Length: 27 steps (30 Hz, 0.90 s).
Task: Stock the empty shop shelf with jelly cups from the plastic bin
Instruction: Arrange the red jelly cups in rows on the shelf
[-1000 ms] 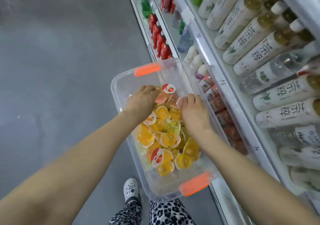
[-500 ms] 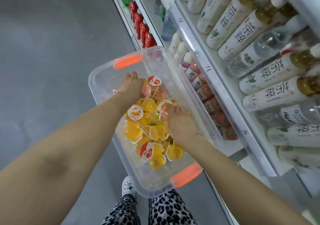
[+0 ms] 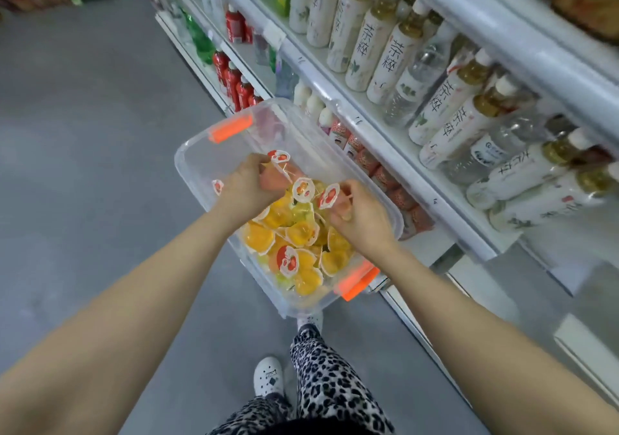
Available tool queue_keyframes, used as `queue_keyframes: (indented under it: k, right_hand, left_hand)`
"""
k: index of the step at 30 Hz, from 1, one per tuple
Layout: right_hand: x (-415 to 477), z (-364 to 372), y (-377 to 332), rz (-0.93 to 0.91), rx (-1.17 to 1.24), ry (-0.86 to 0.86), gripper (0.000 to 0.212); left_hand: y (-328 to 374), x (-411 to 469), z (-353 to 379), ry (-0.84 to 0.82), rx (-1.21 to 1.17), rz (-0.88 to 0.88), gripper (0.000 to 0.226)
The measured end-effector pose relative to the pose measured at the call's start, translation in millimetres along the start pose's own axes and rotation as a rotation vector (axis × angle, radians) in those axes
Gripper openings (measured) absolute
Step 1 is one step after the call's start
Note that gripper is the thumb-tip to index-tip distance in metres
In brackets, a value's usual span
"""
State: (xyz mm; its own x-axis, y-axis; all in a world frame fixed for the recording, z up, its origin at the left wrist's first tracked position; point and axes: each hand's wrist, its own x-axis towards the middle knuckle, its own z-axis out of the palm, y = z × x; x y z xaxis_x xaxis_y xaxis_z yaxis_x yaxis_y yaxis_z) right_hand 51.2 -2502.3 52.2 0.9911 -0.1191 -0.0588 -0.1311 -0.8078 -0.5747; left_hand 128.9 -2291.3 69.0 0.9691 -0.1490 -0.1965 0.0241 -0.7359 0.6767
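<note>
Both hands in the jelly bin beside the drinks shelving

Grey shop floor (image 3: 83, 133) fills the area left of the left hand, and white shelving (image 3: 378, 126) runs diagonally to the right of the right hand, lined with tea bottles (image 3: 392, 56) lying on their sides. Both forearms reach forward and down, converging over a clear plastic bin (image 3: 197, 166) with orange clip handles at its near and far ends.

Left hand (image 3: 248, 193) is knuckles-up with its fingers curled around a pinkish jelly cup (image 3: 274, 175) near the bin's far half; a red-and-white lid shows just beyond its fingertips. Right hand (image 3: 363, 220) is also knuckles-up, fingers pinched on another pink cup (image 3: 341, 201) whose red-printed lid tilts toward the left hand. Between the two hands stands one more cup with an orange-printed lid.

Beneath and nearer than both hands, the bin holds a loose heap of jelly cups (image 3: 298, 243), mostly orange and yellow, a few greenish, some lying lid-up. Below the wrists a white shoe (image 3: 268, 376) and leopard-print trousers (image 3: 328, 384) show
</note>
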Motion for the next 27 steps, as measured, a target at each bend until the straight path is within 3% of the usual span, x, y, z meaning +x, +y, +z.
queue_keyframes:
  k: [5,12,20,27]
  right_hand:
    - [-60,-36,-5,0.116,0.138,0.209,0.062]
    - [-154,-84,6,0.196,0.262,0.461,0.042]
    - [-240,-156,37,0.258,0.228,0.703,0.049]
    - [-301,-223,73,0.291,0.203,0.897,0.030]
  left_hand:
    - [33,-59,-2,-0.024,-0.114,0.224,0.035]
    - [81,-121,23,-0.167,-0.238,0.386,0.042]
    - [167,-182,65,-0.333,-0.312,0.560,0.041]
    - [244,-226,107,-0.458,-0.335,0.709,0.042]
